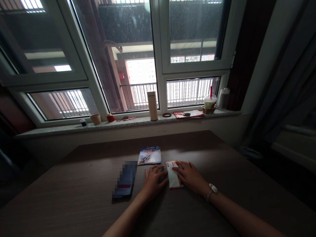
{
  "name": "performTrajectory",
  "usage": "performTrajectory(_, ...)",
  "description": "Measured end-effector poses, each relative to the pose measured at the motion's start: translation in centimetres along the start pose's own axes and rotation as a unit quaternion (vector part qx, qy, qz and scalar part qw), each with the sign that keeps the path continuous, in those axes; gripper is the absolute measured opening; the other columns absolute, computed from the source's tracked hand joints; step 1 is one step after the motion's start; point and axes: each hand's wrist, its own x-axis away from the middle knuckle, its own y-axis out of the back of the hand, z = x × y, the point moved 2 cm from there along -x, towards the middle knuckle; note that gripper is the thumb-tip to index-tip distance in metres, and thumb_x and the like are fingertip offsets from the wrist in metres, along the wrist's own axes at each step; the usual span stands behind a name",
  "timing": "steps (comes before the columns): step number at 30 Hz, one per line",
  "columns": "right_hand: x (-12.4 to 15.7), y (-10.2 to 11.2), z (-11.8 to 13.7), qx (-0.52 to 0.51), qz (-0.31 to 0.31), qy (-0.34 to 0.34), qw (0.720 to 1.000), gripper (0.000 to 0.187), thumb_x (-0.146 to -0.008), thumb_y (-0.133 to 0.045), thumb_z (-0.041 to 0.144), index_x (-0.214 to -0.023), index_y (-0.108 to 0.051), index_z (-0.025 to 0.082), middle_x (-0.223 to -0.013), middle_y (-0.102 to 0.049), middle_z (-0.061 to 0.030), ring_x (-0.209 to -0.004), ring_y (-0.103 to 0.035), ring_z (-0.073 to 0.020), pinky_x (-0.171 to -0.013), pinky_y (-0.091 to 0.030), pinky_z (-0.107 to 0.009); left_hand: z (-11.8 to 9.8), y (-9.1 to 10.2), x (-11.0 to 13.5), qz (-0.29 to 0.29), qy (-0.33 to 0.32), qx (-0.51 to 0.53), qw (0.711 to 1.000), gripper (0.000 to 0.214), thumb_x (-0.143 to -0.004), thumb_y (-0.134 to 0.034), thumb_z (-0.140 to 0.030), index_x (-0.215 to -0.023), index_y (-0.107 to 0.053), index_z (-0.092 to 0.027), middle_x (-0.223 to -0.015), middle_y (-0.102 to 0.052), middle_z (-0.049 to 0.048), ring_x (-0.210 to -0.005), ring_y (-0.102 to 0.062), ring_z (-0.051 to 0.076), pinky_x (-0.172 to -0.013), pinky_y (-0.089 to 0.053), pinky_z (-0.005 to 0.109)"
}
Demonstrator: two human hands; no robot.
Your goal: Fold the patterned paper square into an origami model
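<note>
The white rectangular paper leaflet with red-orange edging [173, 180] lies flat on the dark brown wood-grain worktop [81, 177], between the hands; this position likely keeps it within reach of both. Right hand [191, 176]: open, palm down, fingers extended over the leaflet's right side, apparently steadying it without gripping. Left hand [155, 178]: released, fingers loosely bent, beside the left edge; contact cannot be confirmed. The glossy blue printed paper booklet [149, 155] and dark blue elongated object [127, 179], partly pixelated, lie outside the handling area.
</note>
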Motion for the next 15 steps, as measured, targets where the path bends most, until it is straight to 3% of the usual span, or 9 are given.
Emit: performTrajectory(15,-0.11,-0.06,-0.25,-0.011,0.016,-0.002,1.000,0.042,-0.095,-0.037,0.033,-0.135,-0.049,0.037,-0.149,-0.041,-0.0030,-0.138,-0.034,-0.0226,-0.115,-0.019,-0.053,-0.20,0.06,0.05,0.003,0.004,-0.008,1.000,0.038,-0.085,-0.062,-0.040,-0.123,-0.063,-0.037,-0.142,-0.051,0.0026,-0.135,-0.035,0.034,-0.110,-0.009,0.071)
